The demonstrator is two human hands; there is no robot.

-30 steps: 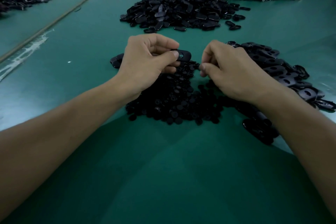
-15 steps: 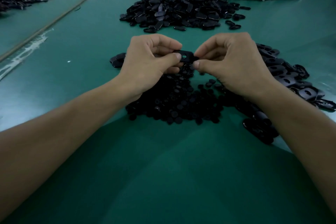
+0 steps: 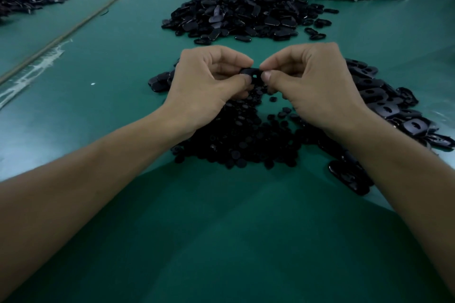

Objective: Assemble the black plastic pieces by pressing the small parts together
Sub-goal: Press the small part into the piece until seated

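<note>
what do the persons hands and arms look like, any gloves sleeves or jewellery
Both are bare. The left hand and right hand wear no gloves, and no rings show on the visible fingers. The left forearm and right forearm are uncovered to the frame's edge: no sleeves, watch or wristband in view.

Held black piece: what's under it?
Under the black piece, pinched by left hand and right hand, a heap of small round parts on the green table. The hands hide its ends.
</note>
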